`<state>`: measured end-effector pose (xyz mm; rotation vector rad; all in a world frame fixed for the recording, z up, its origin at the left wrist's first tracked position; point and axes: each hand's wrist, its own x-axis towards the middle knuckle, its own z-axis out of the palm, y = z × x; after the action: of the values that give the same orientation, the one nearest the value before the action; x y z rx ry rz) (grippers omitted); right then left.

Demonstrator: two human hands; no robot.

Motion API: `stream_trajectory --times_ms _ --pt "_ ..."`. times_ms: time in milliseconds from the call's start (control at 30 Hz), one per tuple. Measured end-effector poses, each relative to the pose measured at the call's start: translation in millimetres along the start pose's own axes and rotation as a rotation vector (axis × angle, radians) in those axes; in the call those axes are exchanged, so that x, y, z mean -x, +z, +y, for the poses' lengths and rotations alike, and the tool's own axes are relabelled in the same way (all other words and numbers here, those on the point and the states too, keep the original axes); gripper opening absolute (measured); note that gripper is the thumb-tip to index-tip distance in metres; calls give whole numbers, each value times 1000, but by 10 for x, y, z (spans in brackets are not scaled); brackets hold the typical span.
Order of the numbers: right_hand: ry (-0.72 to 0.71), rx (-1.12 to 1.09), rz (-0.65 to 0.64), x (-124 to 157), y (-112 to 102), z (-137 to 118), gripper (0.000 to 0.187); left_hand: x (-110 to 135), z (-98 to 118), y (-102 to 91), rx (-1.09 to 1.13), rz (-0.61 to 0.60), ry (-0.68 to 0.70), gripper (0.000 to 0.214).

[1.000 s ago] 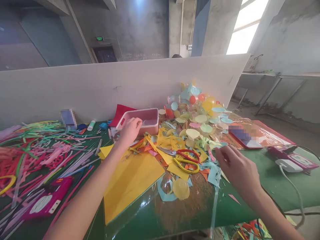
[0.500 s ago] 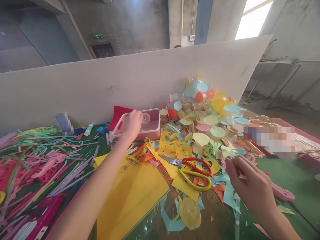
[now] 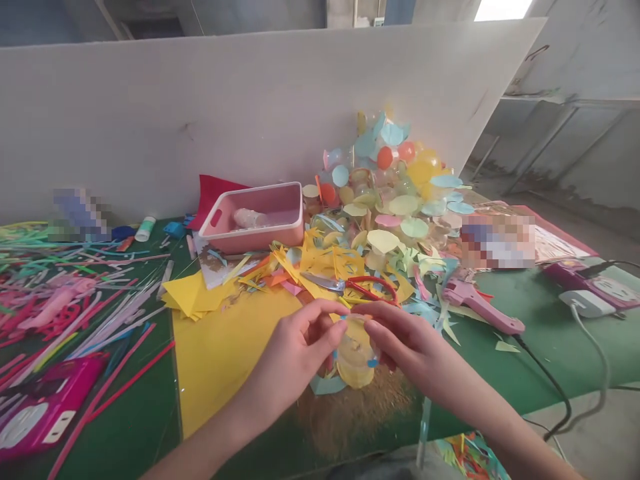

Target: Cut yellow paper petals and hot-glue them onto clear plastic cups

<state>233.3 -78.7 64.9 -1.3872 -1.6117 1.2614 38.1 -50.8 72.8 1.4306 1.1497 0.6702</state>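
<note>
My left hand (image 3: pixel 300 347) and my right hand (image 3: pixel 400 343) meet over the table's front edge, both pinching a small clear plastic cup with a yellow paper disc (image 3: pixel 355 357). Fingers of both hands curl round its rim. Just behind them lie red and yellow scissors (image 3: pixel 367 290) on a heap of yellow paper scraps (image 3: pixel 320 267). A large yellow paper sheet (image 3: pixel 220 347) lies under my left forearm. A pink plastic box (image 3: pixel 255 220) with a clear cup inside stands further back.
A pile of clear cups with coloured paper discs (image 3: pixel 395 193) leans on the white board (image 3: pixel 200 113). Coloured strips (image 3: pixel 65 293) cover the left. A pink glue gun (image 3: pixel 477 307), power strips (image 3: pixel 35 407) (image 3: pixel 590 293) and cables lie on the green table (image 3: pixel 550 347).
My left hand left the pink box and came to the front. My right hand moved left. Both now grip the yellow-disc cup that lay on the table.
</note>
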Motion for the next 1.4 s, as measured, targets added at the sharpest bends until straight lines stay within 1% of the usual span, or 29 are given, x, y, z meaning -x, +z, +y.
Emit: stream_trajectory --times_ms 100,300,433,600,800,967,1067,1233,1400 --pt "29 16 -34 -9 26 45 43 -4 -92 77 75 -32 -30 34" --pt "68 79 -41 46 14 122 37 13 -202 134 91 -62 -36 33" --pt "80 105 -20 57 34 140 35 2 -215 139 91 -58 -47 31" --pt "81 83 -15 28 55 146 35 -26 -207 136 54 -35 -43 30" --pt "109 93 -41 21 57 135 33 -31 -210 144 59 -17 -49 27" --pt "92 119 -29 8 76 154 34 -27 -238 144 33 -15 -8 25" --pt "89 119 -25 -18 92 177 32 -41 -235 143 22 -17 13 27" --pt "67 153 -7 -46 108 220 26 -54 -242 153 30 -30 15 29" --pt "15 148 30 -32 137 240 24 -37 -284 178 62 -16 -10 30"
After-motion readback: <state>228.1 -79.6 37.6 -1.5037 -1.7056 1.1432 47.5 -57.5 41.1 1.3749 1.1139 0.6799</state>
